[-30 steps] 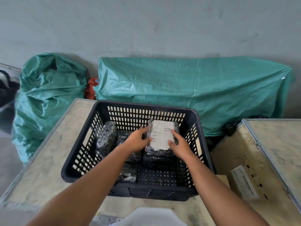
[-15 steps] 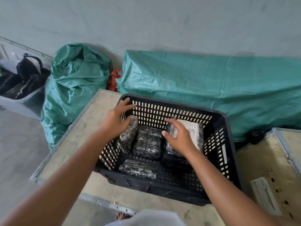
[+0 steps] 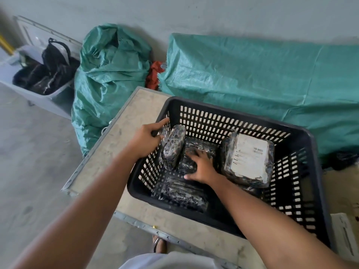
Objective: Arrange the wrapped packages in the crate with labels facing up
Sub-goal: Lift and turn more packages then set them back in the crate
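A black slotted crate (image 3: 303,136) stands on a wooden box top (image 3: 124,144). Inside at the right lies a wrapped package with its white label up (image 3: 249,158), stacked on another dark package. One package (image 3: 172,146) stands on edge against the left wall. A dark package (image 3: 200,147) lies flat in the middle, and another (image 3: 180,193) lies near the front wall. My left hand (image 3: 147,138) grips the crate's left rim, fingers hooked over the wall. My right hand (image 3: 201,166) rests spread on the middle package, fingers apart.
Two green woven sacks (image 3: 110,74) (image 3: 262,78) lie against the grey wall behind. A grey bin (image 3: 58,94) with dark bags sits at the far left on the concrete floor. A second wooden box with a paper label (image 3: 345,233) stands at the right.
My right hand left the labelled package and moved left onto the middle package. My left hand dropped onto the crate's left rim. The view has shifted further left and down.
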`<action>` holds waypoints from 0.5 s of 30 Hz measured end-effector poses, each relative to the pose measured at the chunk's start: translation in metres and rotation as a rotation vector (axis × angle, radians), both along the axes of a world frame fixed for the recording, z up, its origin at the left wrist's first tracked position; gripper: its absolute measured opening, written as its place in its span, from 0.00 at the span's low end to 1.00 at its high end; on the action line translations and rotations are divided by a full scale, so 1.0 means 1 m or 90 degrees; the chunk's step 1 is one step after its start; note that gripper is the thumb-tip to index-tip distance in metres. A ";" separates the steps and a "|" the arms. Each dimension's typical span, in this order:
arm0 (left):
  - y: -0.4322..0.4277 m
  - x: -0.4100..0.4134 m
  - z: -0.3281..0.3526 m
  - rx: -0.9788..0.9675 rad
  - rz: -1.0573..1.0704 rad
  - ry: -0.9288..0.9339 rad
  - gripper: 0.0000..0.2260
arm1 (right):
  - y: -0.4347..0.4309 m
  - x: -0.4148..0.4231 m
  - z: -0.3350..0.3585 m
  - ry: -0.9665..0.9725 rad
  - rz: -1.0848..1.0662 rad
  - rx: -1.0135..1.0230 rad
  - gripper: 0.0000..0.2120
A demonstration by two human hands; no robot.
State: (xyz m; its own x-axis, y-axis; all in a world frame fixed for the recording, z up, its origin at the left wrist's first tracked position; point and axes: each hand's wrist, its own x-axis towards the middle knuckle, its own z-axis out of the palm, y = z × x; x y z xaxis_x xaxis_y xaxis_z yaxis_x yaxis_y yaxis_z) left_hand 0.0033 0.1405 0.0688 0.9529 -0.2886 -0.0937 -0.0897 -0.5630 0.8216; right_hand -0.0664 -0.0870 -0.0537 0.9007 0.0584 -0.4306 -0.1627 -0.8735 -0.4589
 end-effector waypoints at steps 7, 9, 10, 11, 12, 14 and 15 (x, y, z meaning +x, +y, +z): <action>0.015 -0.001 -0.003 -0.024 0.015 0.020 0.27 | 0.012 -0.008 -0.029 -0.026 0.102 -0.131 0.51; 0.015 -0.001 -0.007 -0.029 0.010 0.028 0.27 | 0.014 -0.009 -0.030 -0.048 0.112 -0.170 0.52; 0.017 0.000 -0.008 -0.022 0.007 0.031 0.27 | 0.015 -0.008 -0.029 -0.054 0.113 -0.179 0.52; 0.018 0.002 -0.009 -0.015 0.005 0.033 0.27 | 0.016 -0.006 -0.027 -0.052 0.112 -0.177 0.52; 0.020 0.003 -0.010 -0.010 0.005 0.034 0.27 | 0.018 -0.005 -0.025 -0.043 0.110 -0.170 0.52; 0.021 0.004 -0.011 0.002 0.007 0.037 0.27 | 0.021 -0.002 -0.021 -0.015 0.115 -0.158 0.52; 0.020 0.003 -0.011 0.008 0.007 0.038 0.27 | 0.021 0.000 -0.018 -0.001 0.115 -0.150 0.51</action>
